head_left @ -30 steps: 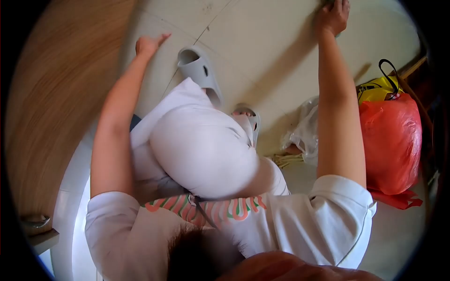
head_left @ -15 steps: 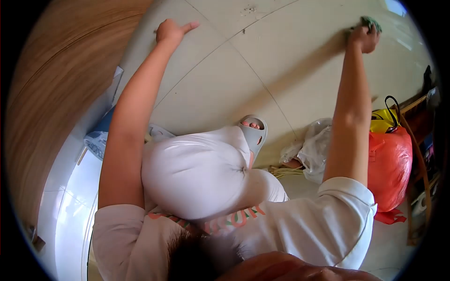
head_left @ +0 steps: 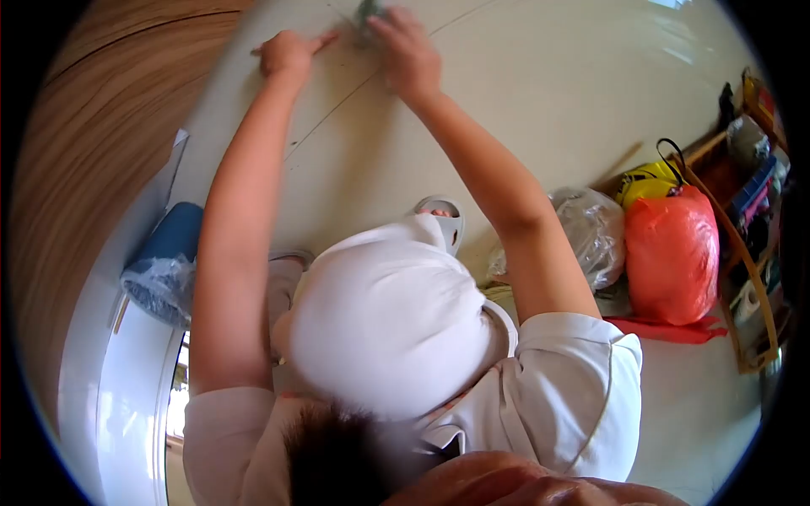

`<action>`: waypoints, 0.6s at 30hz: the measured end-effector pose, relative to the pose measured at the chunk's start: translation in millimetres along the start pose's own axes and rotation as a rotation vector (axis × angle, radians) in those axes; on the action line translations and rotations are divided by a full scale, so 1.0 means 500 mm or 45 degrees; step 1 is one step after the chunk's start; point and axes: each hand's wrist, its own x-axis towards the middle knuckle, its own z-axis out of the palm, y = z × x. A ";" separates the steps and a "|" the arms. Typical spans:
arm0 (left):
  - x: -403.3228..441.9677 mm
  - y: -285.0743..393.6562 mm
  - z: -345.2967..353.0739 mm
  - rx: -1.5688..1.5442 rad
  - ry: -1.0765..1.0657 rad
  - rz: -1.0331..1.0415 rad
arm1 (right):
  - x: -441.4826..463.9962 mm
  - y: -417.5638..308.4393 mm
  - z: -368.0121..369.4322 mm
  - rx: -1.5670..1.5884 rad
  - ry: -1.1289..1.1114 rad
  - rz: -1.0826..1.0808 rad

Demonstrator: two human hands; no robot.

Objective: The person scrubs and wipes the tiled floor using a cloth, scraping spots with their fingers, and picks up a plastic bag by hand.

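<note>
My right hand (head_left: 412, 55), slightly blurred, holds a small green cloth (head_left: 368, 15) against the tiled floor (head_left: 540, 93) at the top of the view. Just left of it, my left hand (head_left: 289, 57) rests at the floor beside the wooden panel, its fingers spread and nothing in them. Both arms reach forward past my knees in white trousers. A grey slipper (head_left: 454, 232) on one foot stands on the tiles.
A wood-grain panel (head_left: 110, 110) curves along the left. Near it lies a blue bin (head_left: 173, 236) with a clear liner. At the right are a clear plastic bag (head_left: 591, 236), a red bag (head_left: 672, 257), a yellow bag (head_left: 645, 183) and a wooden shelf (head_left: 742, 261) with various items.
My right hand has swept the green cloth from the far right across the floor to the left, close to my left hand. My left hand stays near the panel. The view has shifted.
</note>
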 end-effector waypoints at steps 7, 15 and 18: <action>-0.023 -0.012 0.024 -0.039 0.195 0.021 | -0.047 0.342 -0.413 -0.476 0.468 0.541; -0.079 -0.149 0.098 -0.446 0.568 0.298 | -0.089 0.151 -0.164 -0.631 -0.169 0.010; -0.147 -0.202 0.104 -0.470 0.468 0.063 | -0.090 0.098 -0.163 -0.333 -0.442 -0.314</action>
